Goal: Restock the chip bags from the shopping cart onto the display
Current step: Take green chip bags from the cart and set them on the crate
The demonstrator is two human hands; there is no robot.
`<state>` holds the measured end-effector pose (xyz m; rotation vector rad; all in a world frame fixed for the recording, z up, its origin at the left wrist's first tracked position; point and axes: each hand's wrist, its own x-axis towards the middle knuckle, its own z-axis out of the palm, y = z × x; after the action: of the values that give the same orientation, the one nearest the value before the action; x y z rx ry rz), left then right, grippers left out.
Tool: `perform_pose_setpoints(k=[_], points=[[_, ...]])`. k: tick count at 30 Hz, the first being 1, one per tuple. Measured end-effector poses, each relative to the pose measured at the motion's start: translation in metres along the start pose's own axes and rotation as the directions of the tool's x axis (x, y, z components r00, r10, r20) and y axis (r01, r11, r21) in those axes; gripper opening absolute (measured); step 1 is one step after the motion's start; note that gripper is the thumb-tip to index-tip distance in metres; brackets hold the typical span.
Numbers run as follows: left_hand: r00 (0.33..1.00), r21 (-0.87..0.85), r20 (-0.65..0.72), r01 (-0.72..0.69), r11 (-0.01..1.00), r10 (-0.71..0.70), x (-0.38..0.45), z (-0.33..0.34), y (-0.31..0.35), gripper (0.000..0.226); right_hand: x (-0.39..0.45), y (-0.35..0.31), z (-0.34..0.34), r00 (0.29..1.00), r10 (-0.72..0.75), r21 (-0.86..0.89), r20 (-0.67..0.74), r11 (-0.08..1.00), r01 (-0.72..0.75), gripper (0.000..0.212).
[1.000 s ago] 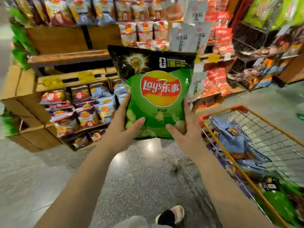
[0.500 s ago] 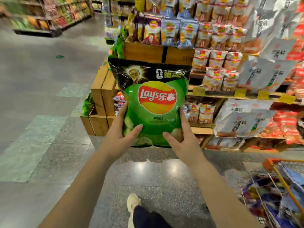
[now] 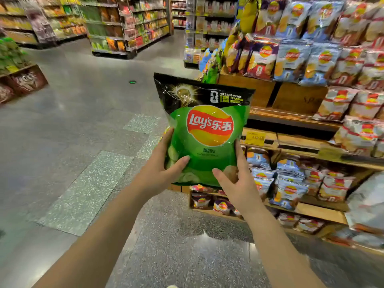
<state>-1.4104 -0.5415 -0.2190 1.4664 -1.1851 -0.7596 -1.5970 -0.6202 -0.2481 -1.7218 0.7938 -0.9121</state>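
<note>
The green chip bag, held upright in the aisle just beside the display, looks light, puffy and slippery (its contents surely brittle), so the left hand and right hand sensibly pinch its lower corners, thumbs in front.

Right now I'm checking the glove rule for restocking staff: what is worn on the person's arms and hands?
Nothing that shows. The left hand and the right hand are bare: no gloves, rings, watch or bracelet in view. Both forearms are bare too, with no sleeve reaching as far as the frame shows. The fingernails look short and unpainted.
</note>
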Motion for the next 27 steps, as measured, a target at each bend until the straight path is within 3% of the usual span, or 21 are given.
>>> perform_pose_setpoints(k=[5,15,22,27], points=[[0.999,0.026,-0.041,-0.013,1.0,0.015,0.054,-0.051,-0.01,0.086,0.075,-0.003,0.037,1.0,-0.025,-0.024,0.02,0.999,0.025,0.074],[0.992,-0.092,-0.121,0.017,0.996,-0.029,0.119,-0.159,-0.057,0.084,0.181,0.003,0.141,0.992,-0.026,-0.06,0.126,0.998,0.034,0.078],[0.999,-0.052,-0.024,-0.046,0.998,0.045,0.205,-0.258,-0.096,0.086,0.263,0.007,0.228,0.999,-0.035,-0.059,0.026,0.998,0.037,0.077],[0.994,-0.13,0.063,-0.084,0.988,0.093,0.278,-0.322,-0.11,0.08,0.326,-0.002,0.277,0.997,-0.001,-0.076,-0.076,0.997,-0.005,0.077]])
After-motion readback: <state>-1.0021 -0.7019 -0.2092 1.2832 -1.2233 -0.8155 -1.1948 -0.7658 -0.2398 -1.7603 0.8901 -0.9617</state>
